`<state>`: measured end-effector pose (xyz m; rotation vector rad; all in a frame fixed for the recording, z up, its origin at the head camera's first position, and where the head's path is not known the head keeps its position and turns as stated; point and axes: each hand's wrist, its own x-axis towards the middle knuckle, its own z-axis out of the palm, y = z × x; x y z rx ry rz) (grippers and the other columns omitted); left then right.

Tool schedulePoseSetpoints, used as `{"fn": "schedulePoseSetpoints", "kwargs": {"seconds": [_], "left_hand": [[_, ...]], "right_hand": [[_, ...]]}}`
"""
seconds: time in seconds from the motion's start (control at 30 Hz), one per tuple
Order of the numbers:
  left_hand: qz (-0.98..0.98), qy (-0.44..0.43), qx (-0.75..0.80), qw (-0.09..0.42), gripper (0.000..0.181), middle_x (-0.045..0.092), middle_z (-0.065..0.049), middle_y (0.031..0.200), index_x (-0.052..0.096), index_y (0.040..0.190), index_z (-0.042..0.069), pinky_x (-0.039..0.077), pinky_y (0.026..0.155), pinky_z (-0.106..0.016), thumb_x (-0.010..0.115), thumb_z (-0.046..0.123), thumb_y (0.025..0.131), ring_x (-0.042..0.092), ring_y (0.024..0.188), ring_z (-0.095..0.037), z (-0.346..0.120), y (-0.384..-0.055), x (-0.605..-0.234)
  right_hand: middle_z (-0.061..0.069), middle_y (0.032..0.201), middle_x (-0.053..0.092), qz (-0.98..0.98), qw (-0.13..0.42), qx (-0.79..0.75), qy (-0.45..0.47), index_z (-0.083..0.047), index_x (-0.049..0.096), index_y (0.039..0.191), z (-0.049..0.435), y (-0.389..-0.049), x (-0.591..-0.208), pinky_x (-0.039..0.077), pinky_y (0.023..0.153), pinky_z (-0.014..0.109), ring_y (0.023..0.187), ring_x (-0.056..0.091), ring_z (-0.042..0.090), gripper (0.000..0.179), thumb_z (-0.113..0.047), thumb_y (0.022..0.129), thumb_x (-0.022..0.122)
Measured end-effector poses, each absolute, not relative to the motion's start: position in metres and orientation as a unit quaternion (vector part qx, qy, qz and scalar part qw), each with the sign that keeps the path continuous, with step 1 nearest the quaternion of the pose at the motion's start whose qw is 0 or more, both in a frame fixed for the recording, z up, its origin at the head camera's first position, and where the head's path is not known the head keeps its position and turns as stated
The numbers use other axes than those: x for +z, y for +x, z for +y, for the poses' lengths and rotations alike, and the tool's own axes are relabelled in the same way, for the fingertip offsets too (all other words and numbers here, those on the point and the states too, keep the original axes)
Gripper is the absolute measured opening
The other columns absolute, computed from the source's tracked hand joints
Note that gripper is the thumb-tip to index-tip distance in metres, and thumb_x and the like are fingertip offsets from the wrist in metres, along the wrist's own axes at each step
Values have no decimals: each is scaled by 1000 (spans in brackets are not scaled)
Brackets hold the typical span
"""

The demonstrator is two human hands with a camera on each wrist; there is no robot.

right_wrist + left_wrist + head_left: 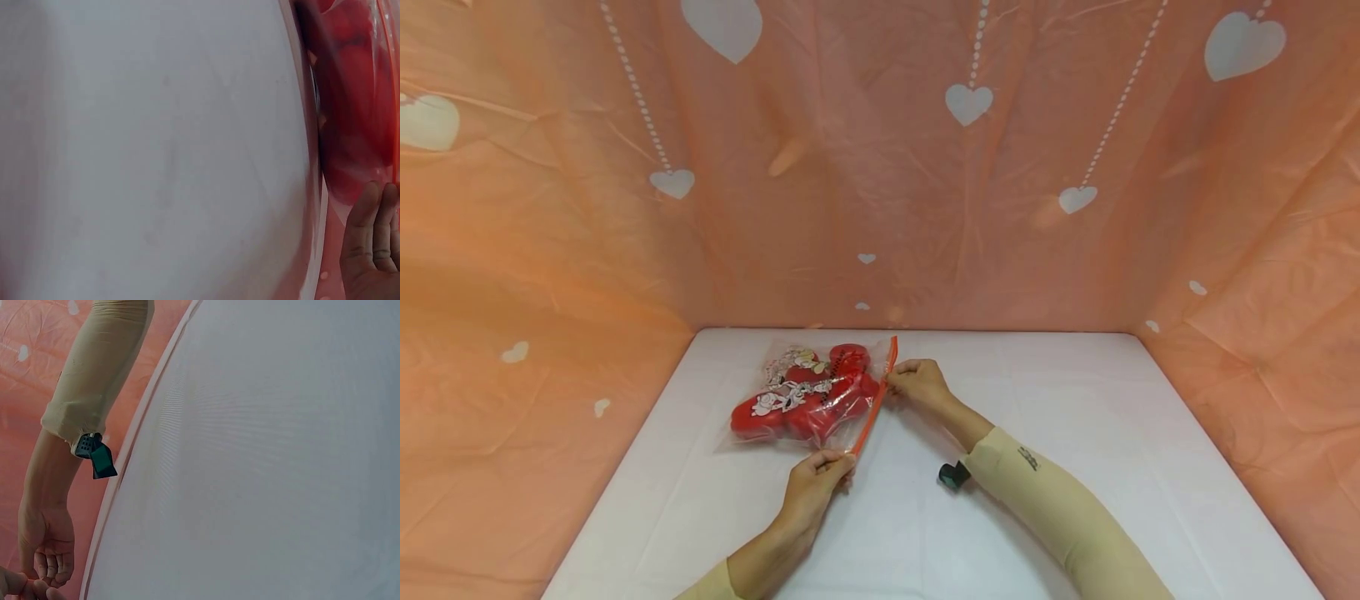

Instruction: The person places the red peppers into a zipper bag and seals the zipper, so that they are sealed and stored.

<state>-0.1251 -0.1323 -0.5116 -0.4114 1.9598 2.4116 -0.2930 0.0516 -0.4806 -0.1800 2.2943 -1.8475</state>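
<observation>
A clear zip bag (820, 398) printed with white cartoon figures lies on the table with several red objects inside. Its orange zip edge (871, 417) runs along the right side. My left hand (812, 487) pinches the near end of that edge between thumb and fingers. Farther up the same strip, my right hand (922, 385) pinches it from the right. In the left wrist view, the right hand (53, 540) appears at the lower left with fingers curled. The right wrist view shows part of the bag (353, 94) and a hand below it.
A white cloth covers the table (1037, 392). Orange curtains (910, 208) with white hearts stand at the back and both sides. A small dark green device (953, 476) sticks out at the right sleeve cuff (988, 458).
</observation>
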Motion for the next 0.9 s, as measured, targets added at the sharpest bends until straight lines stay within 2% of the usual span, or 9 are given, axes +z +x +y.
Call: {"fn": "schedulePoseSetpoints", "kwargs": {"seconds": [0.47, 0.7, 0.9], "left_hand": [[625, -138, 769, 3, 4, 72, -2, 80, 71, 96, -1, 56, 67, -20, 73, 2, 99, 66, 72, -8, -132, -124, -510], [619, -141, 773, 8, 4, 72, -2, 80, 71, 95, 1, 56, 68, -21, 74, -1, 97, 67, 73, -9, -133, -122, -508], [617, -144, 773, 14, 4, 72, -2, 80, 71, 95, 1, 57, 68, -21, 73, -1, 98, 67, 73, -9, -133, -121, -508]], "right_hand": [[13, 80, 77, 773, 83, -626, -62, 9, 73, 99, 54, -310, -482, 59, 66, 27, 68, 71, 13, 12, -1, 93, 71], [11, 78, 77, 766, 81, -634, -63, 11, 72, 101, 57, -317, -484, 57, 62, 24, 66, 70, 12, 13, 0, 94, 71], [8, 75, 75, 762, 88, -639, -59, 10, 72, 101, 57, -320, -483, 58, 59, 27, 65, 70, 14, 12, 0, 94, 71]]}}
